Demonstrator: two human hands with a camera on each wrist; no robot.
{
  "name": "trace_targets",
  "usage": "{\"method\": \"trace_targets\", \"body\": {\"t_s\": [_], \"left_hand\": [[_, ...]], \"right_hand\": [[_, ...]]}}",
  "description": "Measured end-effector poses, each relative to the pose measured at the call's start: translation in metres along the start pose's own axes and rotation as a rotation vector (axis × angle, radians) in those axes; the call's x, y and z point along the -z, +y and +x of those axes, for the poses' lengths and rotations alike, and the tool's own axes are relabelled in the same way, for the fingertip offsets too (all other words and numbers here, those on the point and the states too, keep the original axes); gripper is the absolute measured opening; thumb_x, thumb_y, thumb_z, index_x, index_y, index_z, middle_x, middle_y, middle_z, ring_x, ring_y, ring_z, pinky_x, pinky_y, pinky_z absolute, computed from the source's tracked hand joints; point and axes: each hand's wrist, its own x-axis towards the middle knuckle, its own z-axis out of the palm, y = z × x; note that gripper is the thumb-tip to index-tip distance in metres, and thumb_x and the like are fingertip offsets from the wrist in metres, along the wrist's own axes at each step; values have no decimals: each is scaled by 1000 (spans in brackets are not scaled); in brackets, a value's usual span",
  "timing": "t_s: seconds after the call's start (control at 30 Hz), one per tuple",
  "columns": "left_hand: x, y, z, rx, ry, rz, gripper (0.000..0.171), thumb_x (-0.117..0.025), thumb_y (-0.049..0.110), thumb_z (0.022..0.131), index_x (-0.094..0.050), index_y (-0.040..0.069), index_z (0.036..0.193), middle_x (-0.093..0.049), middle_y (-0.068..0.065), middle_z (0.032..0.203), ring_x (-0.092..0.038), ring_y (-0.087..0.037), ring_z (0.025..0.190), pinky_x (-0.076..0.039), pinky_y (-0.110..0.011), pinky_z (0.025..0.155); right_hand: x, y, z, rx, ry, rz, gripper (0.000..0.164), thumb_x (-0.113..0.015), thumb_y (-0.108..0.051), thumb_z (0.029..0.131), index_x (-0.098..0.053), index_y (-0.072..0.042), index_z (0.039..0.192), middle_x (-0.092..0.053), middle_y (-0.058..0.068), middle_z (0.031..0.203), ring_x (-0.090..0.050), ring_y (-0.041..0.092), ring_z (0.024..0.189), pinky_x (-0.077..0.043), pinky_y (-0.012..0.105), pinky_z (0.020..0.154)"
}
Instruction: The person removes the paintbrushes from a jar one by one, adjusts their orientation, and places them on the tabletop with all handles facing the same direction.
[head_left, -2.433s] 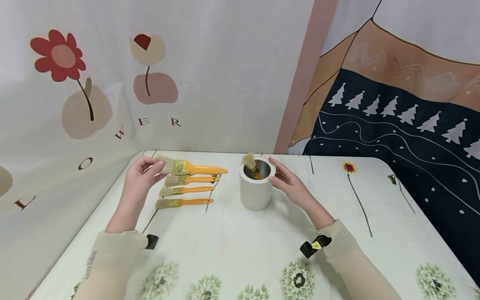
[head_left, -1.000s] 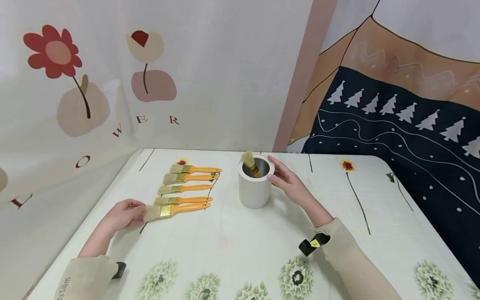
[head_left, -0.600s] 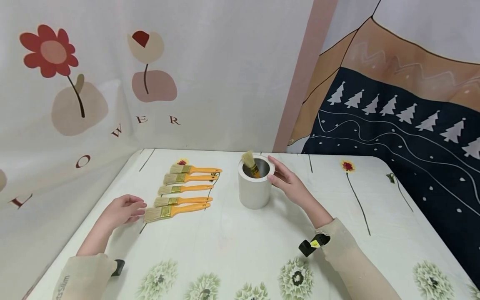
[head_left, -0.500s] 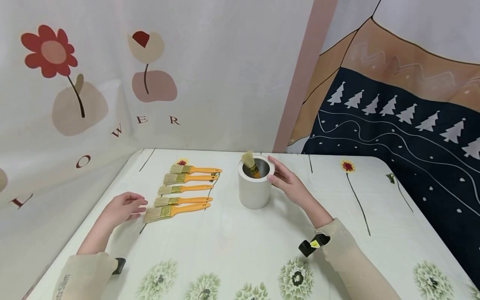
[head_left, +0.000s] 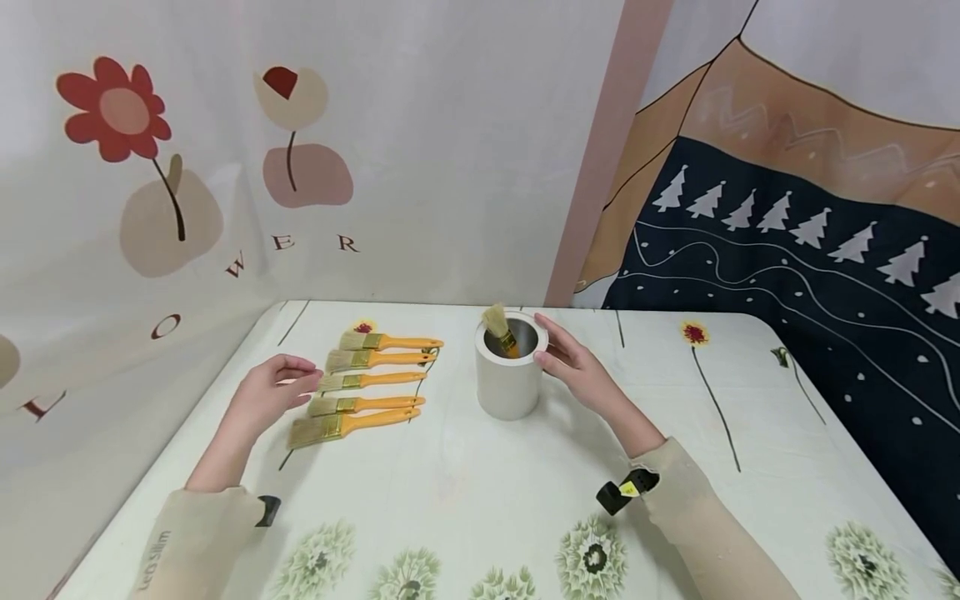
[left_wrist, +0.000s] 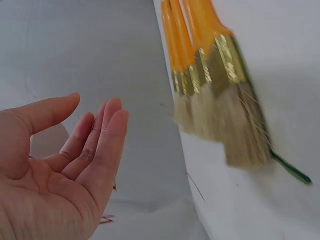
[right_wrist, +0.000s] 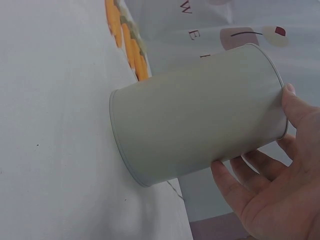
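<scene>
Several paintbrushes with orange handles lie in a row at the left, bristles pointing left; the nearest is a wide paintbrush (head_left: 322,429). My left hand (head_left: 273,392) hovers beside the bristles of the middle paintbrush (head_left: 375,380) and holds nothing. In the left wrist view its fingers (left_wrist: 102,150) are extended and apart from the bristles. My right hand (head_left: 573,362) grips a white canister (head_left: 508,387) by its right side near the rim, thumb on one side and fingers on the other. Inside leans one more paintbrush (head_left: 497,321), bristles up; its lower handle is hidden.
A white flower-printed cloth covers the table (head_left: 465,500). Behind it hangs a pale curtain (head_left: 450,167) with flower prints, and a dark cloth (head_left: 750,250) with trees hangs at the right.
My left hand carried the wide paintbrush from the back to the front of the row and let go. It has since moved back and rightward. The right hand stays on the canister.
</scene>
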Motion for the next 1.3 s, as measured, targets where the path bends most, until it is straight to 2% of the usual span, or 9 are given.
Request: {"method": "trace_targets", "body": {"t_s": [0.13,0.27,0.37,0.43,0.57,0.77,1.07,1.3], "left_hand": [[-6,17,2,-47,19,-10,44,-59,26,101,-51,-6,130,-60,-27,127,-67,-25,104,-61,-21,79],[-12,33,6,-85,20,-13,48,-60,31,100,-51,-3,134,-61,-24,130,-64,-31,110,-57,-15,77],[-19,44,11,-116,18,-26,48,-60,31,100,-51,-1,135,-62,-21,130,-63,-33,113,-55,-15,80],[-24,53,14,-135,15,-34,46,-61,30,100,-52,1,135,-63,-20,130,-63,-33,113,-56,-17,82],[-36,72,19,-166,-6,-73,44,-63,28,99,-54,4,135,-64,-18,131,-65,-34,114,-60,-28,88],[-57,97,31,-223,-15,-91,38,-64,24,98,-57,8,133,-67,-14,128,-65,-32,115,-56,-45,97],[-89,129,49,-272,-32,-121,38,-68,25,96,-61,15,132,-68,-8,127,-67,-28,115,-58,-43,96],[-110,146,59,-313,-68,-136,41,-69,23,95,-60,16,135,-66,-8,132,-65,-27,120,-56,-43,100]], "right_hand": [[0,0,0,2,-3,0,63,-55,-29,104,-24,-27,159,-29,15,163,-35,36,148,-41,53,114],[1,0,-1,1,-1,1,63,-54,-29,104,-24,-27,159,-29,15,163,-35,37,148,-41,54,114],[1,-1,-1,-2,2,-2,63,-54,-29,104,-24,-28,159,-29,16,163,-35,37,148,-42,54,114],[1,-1,-2,-2,3,-6,63,-54,-29,104,-24,-28,159,-30,16,162,-36,37,147,-42,54,114],[1,-2,-2,0,3,-9,63,-54,-29,104,-24,-27,159,-31,16,162,-36,37,147,-42,54,113],[1,-2,-3,5,3,-1,63,-53,-27,104,-24,-25,159,-30,17,162,-36,39,147,-42,54,113],[1,0,-2,11,-2,12,62,-53,-27,104,-24,-27,159,-31,17,162,-36,38,147,-42,54,114],[0,-2,-1,10,-5,8,62,-53,-27,104,-24,-27,159,-31,17,162,-36,37,147,-42,54,114]]}}
